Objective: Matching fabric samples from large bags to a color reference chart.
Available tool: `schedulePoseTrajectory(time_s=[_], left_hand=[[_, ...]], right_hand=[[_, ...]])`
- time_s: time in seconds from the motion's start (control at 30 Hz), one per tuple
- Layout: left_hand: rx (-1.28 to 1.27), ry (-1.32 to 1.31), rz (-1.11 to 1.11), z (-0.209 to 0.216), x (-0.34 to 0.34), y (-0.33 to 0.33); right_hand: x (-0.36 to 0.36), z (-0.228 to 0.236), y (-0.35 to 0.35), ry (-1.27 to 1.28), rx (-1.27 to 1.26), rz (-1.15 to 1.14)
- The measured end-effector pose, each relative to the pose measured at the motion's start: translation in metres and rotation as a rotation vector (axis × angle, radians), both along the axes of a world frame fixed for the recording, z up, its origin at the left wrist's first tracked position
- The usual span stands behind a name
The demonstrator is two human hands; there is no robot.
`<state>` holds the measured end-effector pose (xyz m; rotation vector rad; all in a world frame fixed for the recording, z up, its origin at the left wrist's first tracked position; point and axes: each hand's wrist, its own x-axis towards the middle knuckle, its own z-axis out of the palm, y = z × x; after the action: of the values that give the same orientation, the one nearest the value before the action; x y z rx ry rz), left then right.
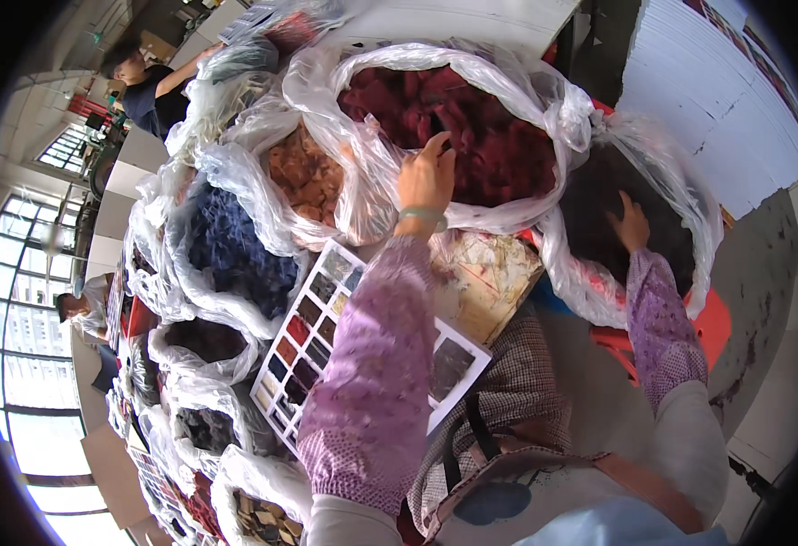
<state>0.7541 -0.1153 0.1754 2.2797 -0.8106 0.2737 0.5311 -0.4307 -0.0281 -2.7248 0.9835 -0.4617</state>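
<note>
Left hand (426,185) curled over dark red scraps (508,136), pinch unclear; right hand (634,229), fingers (627,202) parted, over blackish material (590,200)

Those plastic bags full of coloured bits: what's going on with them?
A person's left hand is at the bag of dark red pieces, while the right hand is over or in the bag of near-black material. Whether either hand holds anything is unclear. A card of coloured squares lies beneath the left forearm.
</note>
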Motion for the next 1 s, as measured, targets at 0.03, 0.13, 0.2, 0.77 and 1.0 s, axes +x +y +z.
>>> schedulePoseTrajectory(time_s=[0.03,0.13,0.2,0.77,1.0], left_hand=[[0.035,0.066,0.043,-0.009,0.012,-0.017],[0.257,0.037,0.265,-0.021,0.022,-0.066],[0.363,0.038,0.276,-0.037,0.042,-0.075],[0.385,-0.861,-0.007,0.032,0.03,-0.015],[0.323,-0.84,-0.001,0.047,0.016,0.022]], right_hand=[[0.001,0.008,0.005,-0.002,-0.011,-0.014],[0.0,0.008,-0.001,-0.028,-0.005,-0.002],[-0.001,-0.016,-0.034,-0.079,-0.039,0.033],[-0.024,0.103,-0.031,0.03,-0.022,0.085],[-0.047,0.105,-0.04,0.072,0.259,0.113]])
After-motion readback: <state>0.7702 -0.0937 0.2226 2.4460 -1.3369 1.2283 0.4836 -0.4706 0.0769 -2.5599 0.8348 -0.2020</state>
